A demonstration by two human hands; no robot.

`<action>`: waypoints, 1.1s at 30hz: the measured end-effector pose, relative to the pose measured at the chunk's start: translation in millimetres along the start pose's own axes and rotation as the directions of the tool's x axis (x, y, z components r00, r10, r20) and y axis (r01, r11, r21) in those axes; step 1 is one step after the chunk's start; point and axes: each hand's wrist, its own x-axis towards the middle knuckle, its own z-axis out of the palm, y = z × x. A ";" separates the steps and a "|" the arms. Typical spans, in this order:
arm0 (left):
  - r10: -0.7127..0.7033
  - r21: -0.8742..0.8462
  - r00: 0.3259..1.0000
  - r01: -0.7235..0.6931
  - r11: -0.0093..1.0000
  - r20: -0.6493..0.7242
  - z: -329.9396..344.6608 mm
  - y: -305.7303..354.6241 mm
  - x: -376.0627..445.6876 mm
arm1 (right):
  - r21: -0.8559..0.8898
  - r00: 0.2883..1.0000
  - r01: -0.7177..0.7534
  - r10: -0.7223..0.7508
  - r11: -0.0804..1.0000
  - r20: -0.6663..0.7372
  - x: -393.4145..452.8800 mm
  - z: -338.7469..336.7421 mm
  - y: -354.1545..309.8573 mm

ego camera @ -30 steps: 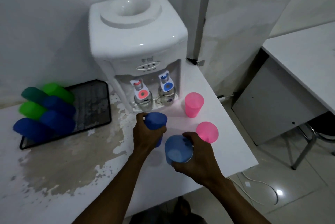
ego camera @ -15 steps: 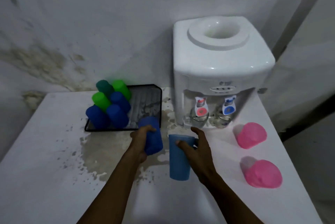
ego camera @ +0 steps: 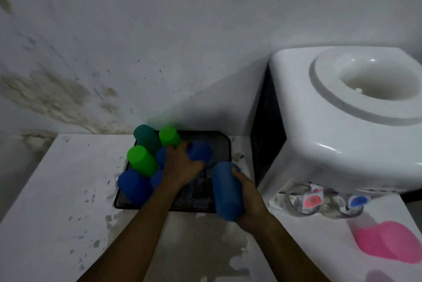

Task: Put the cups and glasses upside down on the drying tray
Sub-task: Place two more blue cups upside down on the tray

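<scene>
The black drying tray (ego camera: 225,142) lies against the wall, left of the dispenser. Several cups stand upside down on its left half: a dark green cup (ego camera: 146,138), two bright green cups (ego camera: 141,160), and dark blue cups (ego camera: 133,184). My left hand (ego camera: 182,167) is over the tray, shut on a dark blue cup (ego camera: 201,151) turned bottom up. My right hand (ego camera: 247,199) grips a lighter blue cup (ego camera: 225,190), bottom up, above the tray's front right corner. A pink cup (ego camera: 386,243) lies at the right on the table.
A white water dispenser (ego camera: 342,126) with red and blue taps stands right of the tray, close to my right hand. The white table (ego camera: 57,201) has peeled, stained patches in front of the tray. A stained wall rises directly behind.
Both hands carried their blue cups from in front of the dispenser leftward to the tray. Both cups are now bottom up. The view swung left, and only one pink cup remains in view.
</scene>
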 end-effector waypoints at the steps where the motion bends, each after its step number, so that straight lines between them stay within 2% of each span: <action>1: 0.019 0.096 1.000 -0.021 0.995 0.025 -0.6 1.0 12.2 | -0.032 0.999 -0.009 0.008 0.999 -0.035 6.2 6.3 -7.0; 3: 0.066 0.244 0.997 -0.076 0.967 0.048 0.8 6.4 32.9 | -0.135 0.997 -0.001 -0.010 0.991 -0.082 18.7 15.0 -18.2; 5: 0.106 0.319 0.992 -0.121 0.940 0.065 3.9 10.8 51.0 | -0.233 0.988 0.026 -0.060 0.972 -0.141 32.8 24.9 -26.8; 8: 0.143 0.436 0.986 -0.168 0.884 0.088 9.4 16.0 67.2 | -0.465 0.938 0.110 -0.246 0.878 -0.244 45.0 34.8 -39.2; 11: 0.162 0.539 0.979 -0.202 0.818 0.120 13.3 13.1 84.8 | -0.826 0.848 0.107 -0.484 0.553 -0.214 55.8 41.4 -53.6; 13: 0.141 0.557 0.977 -0.206 0.805 0.158 14.7 9.6 94.8 | -0.922 0.824 0.069 -0.543 0.381 -0.163 60.8 48.3 -61.9; 17: 0.176 0.624 0.970 -0.243 0.743 0.169 17.5 2.3 109.1 | -0.988 0.791 -0.031 -0.600 0.150 -0.116 77.9 61.0 -70.8; 20: 0.241 0.700 0.959 -0.272 0.660 0.146 18.2 -2.4 116.3 | -0.998 0.765 -0.039 -0.641 0.045 -0.059 90.1 69.7 -73.4; 23: 0.272 0.721 0.952 -0.287 0.631 0.140 16.0 -4.0 120.6 | -0.997 0.762 -0.053 -0.648 -0.055 -0.005 101.0 78.1 -74.7; 29: 0.261 0.719 0.954 -0.285 0.634 0.148 7.5 -6.5 123.0 | -0.978 0.751 -0.023 -0.649 -0.208 0.120 122.2 90.6 -71.9; 33: 0.265 0.713 0.952 -0.293 0.637 0.155 3.5 -10.9 123.6 | -0.971 0.748 0.083 -0.629 -0.224 0.210 131.5 94.2 -65.9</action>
